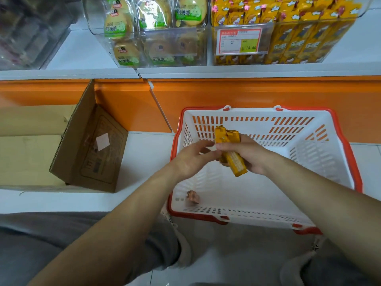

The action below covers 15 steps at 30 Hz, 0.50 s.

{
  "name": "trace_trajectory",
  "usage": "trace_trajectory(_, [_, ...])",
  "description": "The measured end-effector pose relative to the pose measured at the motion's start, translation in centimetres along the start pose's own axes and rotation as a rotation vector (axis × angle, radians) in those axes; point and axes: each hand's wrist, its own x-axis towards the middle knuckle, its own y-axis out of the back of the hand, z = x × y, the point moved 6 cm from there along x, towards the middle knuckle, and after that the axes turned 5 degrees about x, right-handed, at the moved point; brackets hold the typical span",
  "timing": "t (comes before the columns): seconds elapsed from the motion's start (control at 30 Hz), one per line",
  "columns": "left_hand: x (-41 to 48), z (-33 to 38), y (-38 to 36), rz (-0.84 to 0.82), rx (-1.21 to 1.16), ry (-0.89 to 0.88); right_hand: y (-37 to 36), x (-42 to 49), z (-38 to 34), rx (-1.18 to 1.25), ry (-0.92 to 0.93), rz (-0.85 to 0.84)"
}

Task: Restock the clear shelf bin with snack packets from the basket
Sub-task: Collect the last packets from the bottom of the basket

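**Me:** The fingers of my right hand are wrapped tight round a bunch of yellow packets, held above the basket. My left hand holds nothing. Its fingers are loosely bent, tips just beside the bunch. Whether they touch it, I can't tell.

**Workmate:** So what could go wrong?

**Me:** Biggest first. The clear shelf bin up above looks crammed with the same yellow packets. If I shove a whole bunch in, I reckon some will slide back out over the front, or I'll knock the price tag.

**Workmate:** And lower down?

**Me:** The open cardboard box sits well to my left, so a packet flung that way could vanish into it. The basket is right under my hands, so a straight drop probably just lands back inside.

**Workmate:** The bunch itself?

**Me:** It's several packets in one grip, with the crumpled top ends poking out above my fingers. On the lift to the shelf, one could slip free if my left hand doesn't steady them.

**Workmate:** Anything else?

**Me:** The small brown packet near the basket's front corner is easy to overlook, and I can't tell if it belongs in this bin.
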Motion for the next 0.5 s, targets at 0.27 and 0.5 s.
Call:
trace_trajectory(0.27, [3.7, -5.6, -7.3, -0.364, 1.062, -0.063, 5.7, 1.6, 4.7, -0.284, -0.121, 0.104])
trace_trajectory(0.5, [5.3, -10.0, -10.0, -0.578, 1.369, 0.056, 8.7, 2.2, 6.8, -0.353, -0.172, 0.119])
